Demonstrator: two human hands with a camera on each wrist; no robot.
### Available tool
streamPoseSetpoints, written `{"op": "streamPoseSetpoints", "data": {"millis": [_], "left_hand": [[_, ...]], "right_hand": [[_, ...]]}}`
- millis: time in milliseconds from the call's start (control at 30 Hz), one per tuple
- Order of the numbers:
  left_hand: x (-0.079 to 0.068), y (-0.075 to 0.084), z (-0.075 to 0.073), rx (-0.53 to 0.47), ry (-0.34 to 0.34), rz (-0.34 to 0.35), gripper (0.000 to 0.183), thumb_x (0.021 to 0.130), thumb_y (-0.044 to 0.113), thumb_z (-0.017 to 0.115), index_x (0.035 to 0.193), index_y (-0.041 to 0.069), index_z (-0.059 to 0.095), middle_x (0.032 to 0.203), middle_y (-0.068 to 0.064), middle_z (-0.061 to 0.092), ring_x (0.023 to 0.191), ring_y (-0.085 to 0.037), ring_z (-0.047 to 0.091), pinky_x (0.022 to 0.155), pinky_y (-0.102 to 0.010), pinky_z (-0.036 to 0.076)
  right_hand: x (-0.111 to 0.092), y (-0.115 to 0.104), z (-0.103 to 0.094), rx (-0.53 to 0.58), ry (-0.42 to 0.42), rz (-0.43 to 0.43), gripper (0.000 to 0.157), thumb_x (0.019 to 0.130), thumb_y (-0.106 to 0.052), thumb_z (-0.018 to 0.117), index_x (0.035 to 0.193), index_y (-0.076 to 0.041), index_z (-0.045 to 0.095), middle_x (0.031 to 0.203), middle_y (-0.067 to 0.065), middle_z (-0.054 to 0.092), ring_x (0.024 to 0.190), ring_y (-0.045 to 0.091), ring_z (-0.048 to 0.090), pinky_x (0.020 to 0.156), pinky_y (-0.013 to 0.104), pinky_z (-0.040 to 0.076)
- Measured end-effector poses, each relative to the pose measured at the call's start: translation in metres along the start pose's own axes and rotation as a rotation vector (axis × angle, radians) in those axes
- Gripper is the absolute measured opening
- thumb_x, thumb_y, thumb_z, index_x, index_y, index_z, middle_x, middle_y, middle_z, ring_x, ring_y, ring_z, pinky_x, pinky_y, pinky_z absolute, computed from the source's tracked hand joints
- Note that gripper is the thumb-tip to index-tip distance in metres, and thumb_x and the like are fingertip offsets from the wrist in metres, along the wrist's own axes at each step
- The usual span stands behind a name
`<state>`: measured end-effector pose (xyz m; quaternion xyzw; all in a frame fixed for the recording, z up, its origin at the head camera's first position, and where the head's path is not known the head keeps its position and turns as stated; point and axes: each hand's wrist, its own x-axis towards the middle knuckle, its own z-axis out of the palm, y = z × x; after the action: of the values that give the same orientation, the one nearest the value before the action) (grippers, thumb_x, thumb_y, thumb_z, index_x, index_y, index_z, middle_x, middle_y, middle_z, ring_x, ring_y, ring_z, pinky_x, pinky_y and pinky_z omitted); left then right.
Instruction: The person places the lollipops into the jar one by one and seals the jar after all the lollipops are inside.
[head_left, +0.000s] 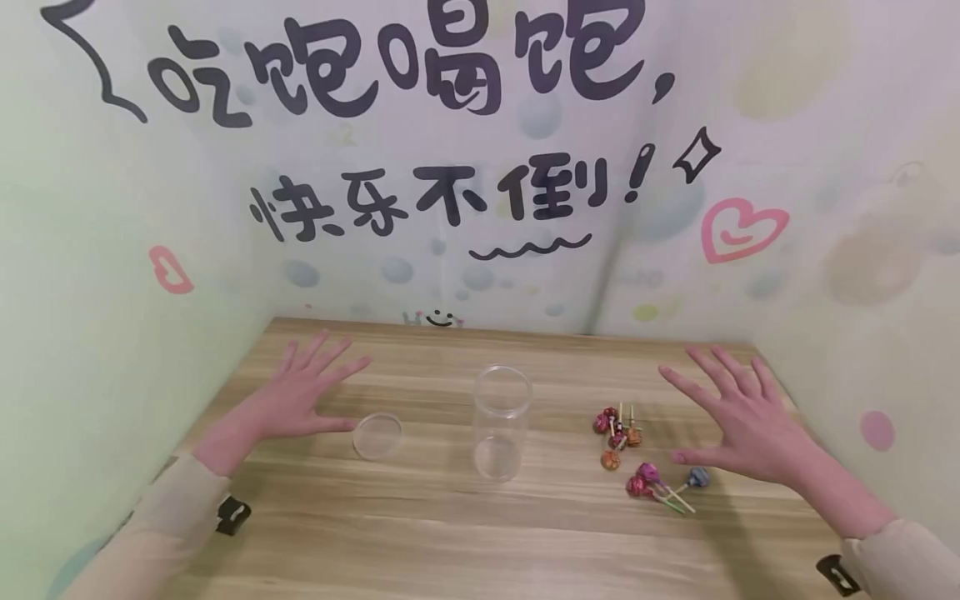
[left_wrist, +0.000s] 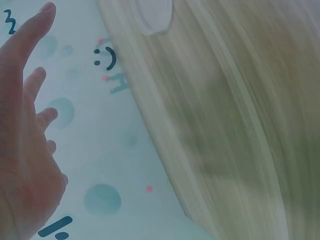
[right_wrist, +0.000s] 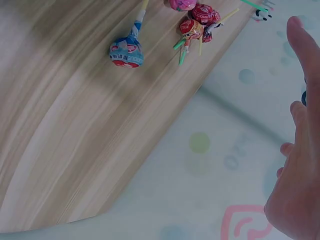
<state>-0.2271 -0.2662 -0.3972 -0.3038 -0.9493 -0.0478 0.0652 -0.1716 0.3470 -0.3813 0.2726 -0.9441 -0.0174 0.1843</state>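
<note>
My left hand (head_left: 300, 400) is spread above the left side of the table, its thumb overlapping the edge of a round clear lid (head_left: 377, 437) in the head view. Fingers splayed, my right hand (head_left: 750, 421) hovers over the right side and holds nothing. Between the hands stands an upright clear plastic jar (head_left: 501, 425), uncovered at the top. Wrapped lollipops lie left of the right hand: a farther cluster (head_left: 617, 429) in red and orange, and a nearer group with a red lollipop (head_left: 637, 486), a purple one (head_left: 648, 473) and a blue one (head_left: 698, 477).
A wood-grain table (head_left: 420, 533) holds everything and meets a printed wall (head_left: 450, 283) at its back edge. More wall panels close in on the left and right. Each sleeve has a black strap piece (head_left: 234, 515) at the wrist.
</note>
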Motion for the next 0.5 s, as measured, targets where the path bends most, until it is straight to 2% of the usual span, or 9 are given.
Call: {"op": "streamPoseSetpoints", "data": {"millis": [167,333,500], "left_hand": [[0.005,0.004,0.001,-0.014,0.0,-0.007,0.093,0.077,0.063,0.072,0.153,0.024,0.035,0.163,-0.019,0.022,0.149,-0.054,0.01,0.111,-0.081,0.006],[0.01,0.011,0.003,-0.061,0.01,-0.009,0.093,0.078,0.061,0.072,0.154,0.023,0.034,0.163,-0.019,0.021,0.149,-0.053,0.01,0.112,-0.08,0.005],[0.015,0.021,0.01,-0.102,0.017,0.004,0.093,0.079,0.063,0.07,0.154,0.023,0.033,0.164,-0.018,0.02,0.149,-0.053,0.011,0.112,-0.08,0.005]], "right_hand": [[-0.003,0.003,0.001,0.001,0.002,0.001,0.106,0.067,-0.074,0.073,0.154,-0.032,0.031,0.166,0.009,0.017,0.152,0.04,0.013,0.121,0.065,-0.011],[-0.007,0.007,0.002,0.009,0.002,0.012,0.105,0.066,-0.071,0.076,0.153,-0.031,0.034,0.166,0.008,0.017,0.15,0.04,0.018,0.123,0.063,-0.009],[-0.011,0.008,0.002,0.023,0.011,0.004,0.102,0.067,-0.069,0.077,0.152,-0.031,0.037,0.164,0.01,0.023,0.147,0.04,0.023,0.123,0.064,-0.003]]}}
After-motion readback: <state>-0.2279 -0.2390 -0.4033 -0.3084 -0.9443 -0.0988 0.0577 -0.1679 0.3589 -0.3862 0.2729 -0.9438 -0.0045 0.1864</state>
